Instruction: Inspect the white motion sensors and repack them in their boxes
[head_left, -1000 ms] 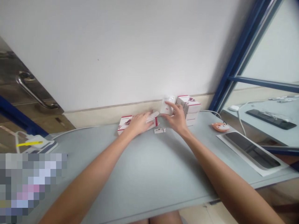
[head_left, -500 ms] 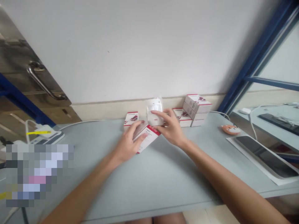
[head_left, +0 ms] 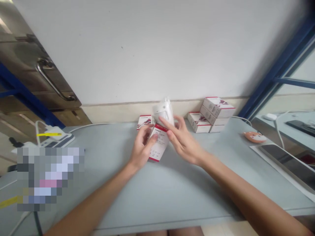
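Observation:
My left hand (head_left: 142, 144) is closed around a white detector box (head_left: 158, 147) with red ends, thumb on its printed face, holding it tilted. At the box's upper end is a white motion detector (head_left: 163, 113) in a clear plastic bag. My right hand (head_left: 184, 139) grips the detector from the right, with a finger across its front. The detector's lower part is hidden by the box and my fingers, so I cannot tell how much of it is inside. Just behind my left hand lies another red-and-white box (head_left: 145, 122).
Several similar boxes (head_left: 216, 113) are stacked by the wall at right. Farther right are an orange animal-shaped mouse (head_left: 254, 137) and a dark slab on a white sheet (head_left: 256, 150). A power strip (head_left: 65, 141) with cables and a blurred-out patch occupy the left side of the grey desk (head_left: 157, 196).
The box has turned more upright, its printed face now toward me. The bagged detector has tilted at the box's upper end. The whole view has shifted slightly.

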Demonstrator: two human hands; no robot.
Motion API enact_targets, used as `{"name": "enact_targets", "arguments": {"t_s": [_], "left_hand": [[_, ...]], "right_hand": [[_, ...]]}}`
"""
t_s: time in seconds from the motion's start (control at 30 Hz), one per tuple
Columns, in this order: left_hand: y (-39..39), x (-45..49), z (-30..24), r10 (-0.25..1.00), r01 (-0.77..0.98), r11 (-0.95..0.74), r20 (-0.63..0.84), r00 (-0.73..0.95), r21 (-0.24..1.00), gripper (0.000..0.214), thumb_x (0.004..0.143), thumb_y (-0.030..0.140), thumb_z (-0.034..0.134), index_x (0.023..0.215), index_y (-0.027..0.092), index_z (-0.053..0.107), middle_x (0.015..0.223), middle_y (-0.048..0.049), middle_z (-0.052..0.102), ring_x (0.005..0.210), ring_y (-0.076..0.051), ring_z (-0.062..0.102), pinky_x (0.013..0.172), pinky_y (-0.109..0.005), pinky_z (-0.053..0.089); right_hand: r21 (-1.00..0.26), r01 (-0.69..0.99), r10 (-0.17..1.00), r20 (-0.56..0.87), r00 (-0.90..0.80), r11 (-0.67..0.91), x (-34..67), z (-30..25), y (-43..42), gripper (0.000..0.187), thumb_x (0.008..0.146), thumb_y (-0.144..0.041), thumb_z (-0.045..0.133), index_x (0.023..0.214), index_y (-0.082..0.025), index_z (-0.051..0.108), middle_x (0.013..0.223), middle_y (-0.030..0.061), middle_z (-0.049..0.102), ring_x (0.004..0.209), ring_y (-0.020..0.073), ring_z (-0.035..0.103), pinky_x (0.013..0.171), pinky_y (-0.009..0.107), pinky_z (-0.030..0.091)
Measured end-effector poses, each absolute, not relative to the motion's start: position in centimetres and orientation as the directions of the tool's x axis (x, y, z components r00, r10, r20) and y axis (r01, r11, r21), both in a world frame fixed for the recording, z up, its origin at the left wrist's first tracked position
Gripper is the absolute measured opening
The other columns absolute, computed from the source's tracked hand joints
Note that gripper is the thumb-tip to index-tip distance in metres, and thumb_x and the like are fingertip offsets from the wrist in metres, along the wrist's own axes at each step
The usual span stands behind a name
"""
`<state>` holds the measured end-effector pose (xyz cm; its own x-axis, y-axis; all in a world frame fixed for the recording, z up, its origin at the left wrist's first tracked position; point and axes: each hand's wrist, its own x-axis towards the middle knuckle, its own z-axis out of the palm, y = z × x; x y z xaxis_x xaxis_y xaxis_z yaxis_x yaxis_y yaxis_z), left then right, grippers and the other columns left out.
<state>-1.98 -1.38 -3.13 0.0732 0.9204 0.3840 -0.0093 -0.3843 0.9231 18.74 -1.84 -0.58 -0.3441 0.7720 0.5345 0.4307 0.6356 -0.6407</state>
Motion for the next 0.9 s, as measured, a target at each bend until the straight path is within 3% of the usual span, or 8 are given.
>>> {"name": "enact_targets", "arguments": {"t_s": [0.07, 0.13, 0.23, 0.33, 0.5, 0.7, 0.9], "left_hand": [[-1.5, -1.8, -3.4, 0.916, -0.042, -0.395, 0.397, 0.065, 0.918, 0.037, 0.097, 0.041, 0.071, 0.130, 0.026, 0.061, 0.126, -0.0072, 0.072, 0.115, -0.024, 0.069, 0.096, -0.033, 0.052], [-1.8, -1.5, -3.5, 0.915, -0.063, -0.394, 0.398, 0.070, 0.917, 0.038, 0.097, 0.040, 0.071, 0.130, 0.026, 0.061, 0.129, -0.0075, 0.071, 0.117, -0.025, 0.068, 0.096, -0.033, 0.052], [-2.2, -0.9, -3.6, 0.920, -0.082, -0.376, 0.382, 0.084, 0.923, 0.038, 0.098, 0.041, 0.071, 0.132, 0.027, 0.061, 0.135, -0.0082, 0.070, 0.123, -0.026, 0.067, 0.096, -0.033, 0.052], [-2.4, -0.7, -3.6, 0.916, -0.071, -0.380, 0.386, 0.110, 0.922, 0.039, 0.099, 0.043, 0.068, 0.133, 0.027, 0.058, 0.133, -0.0088, 0.071, 0.124, -0.027, 0.066, 0.097, -0.034, 0.051], [-2.5, -0.8, -4.1, 0.893, -0.009, -0.436, 0.434, 0.118, 0.900, 0.039, 0.102, 0.042, 0.066, 0.135, 0.026, 0.056, 0.125, -0.0089, 0.071, 0.122, -0.027, 0.066, 0.101, -0.037, 0.050], [-1.8, -1.3, -4.9, 0.834, 0.015, -0.531, 0.519, 0.186, 0.847, 0.042, 0.103, 0.043, 0.063, 0.140, 0.027, 0.052, 0.128, -0.0088, 0.069, 0.120, -0.026, 0.065, 0.099, -0.039, 0.051], [-1.5, -1.5, -5.4, 0.821, 0.007, -0.556, 0.547, 0.163, 0.831, 0.040, 0.104, 0.042, 0.062, 0.140, 0.028, 0.051, 0.125, -0.0082, 0.068, 0.116, -0.025, 0.066, 0.094, -0.040, 0.053]], "right_hand": [[-0.616, 0.463, 0.768, 0.559, -0.314, 0.638, 18.4, -0.4, -2.2, 0.051, 0.111, -0.048, 0.039, 0.161, -0.045, 0.047, 0.161, 0.0079, 0.039, 0.147, 0.0363, 0.040, 0.124, 0.064, 0.033], [-0.638, 0.458, 0.781, 0.564, -0.268, 0.618, 18.3, -0.3, -2.2, 0.050, 0.111, -0.047, 0.041, 0.160, -0.045, 0.048, 0.153, 0.0091, 0.047, 0.145, 0.0355, 0.043, 0.122, 0.063, 0.035], [-0.727, 0.359, 0.808, 0.560, -0.182, 0.585, 18.3, 0.0, -1.9, 0.047, 0.109, -0.044, 0.047, 0.155, -0.041, 0.057, 0.134, 0.0109, 0.057, 0.123, 0.0306, 0.058, 0.107, 0.055, 0.050], [-0.813, 0.242, 0.847, 0.526, -0.084, 0.529, 18.4, 0.4, -1.7, 0.040, 0.102, -0.039, 0.061, 0.141, -0.036, 0.067, 0.122, 0.0081, 0.065, 0.109, 0.0264, 0.062, 0.099, 0.048, 0.054], [-0.914, 0.038, 0.915, 0.403, -0.030, 0.404, 18.6, 1.1, -1.8, 0.073, 0.089, -0.031, 0.079, 0.154, -0.035, 0.047, 0.111, 0.0057, 0.070, 0.097, 0.0246, 0.065, 0.091, 0.046, 0.056], [-0.922, -0.046, 0.923, 0.382, 0.033, 0.383, 18.2, 0.7, -1.9, 0.057, 0.083, -0.035, 0.084, 0.135, -0.031, 0.060, 0.114, 0.0052, 0.071, 0.091, 0.0218, 0.065, 0.085, 0.045, 0.060], [-0.933, -0.036, 0.933, 0.358, 0.028, 0.359, 18.2, 0.7, -1.8, 0.060, 0.082, -0.041, 0.085, 0.135, -0.033, 0.057, 0.110, 0.0038, 0.072, 0.095, 0.0222, 0.065, 0.090, 0.046, 0.060]]}}
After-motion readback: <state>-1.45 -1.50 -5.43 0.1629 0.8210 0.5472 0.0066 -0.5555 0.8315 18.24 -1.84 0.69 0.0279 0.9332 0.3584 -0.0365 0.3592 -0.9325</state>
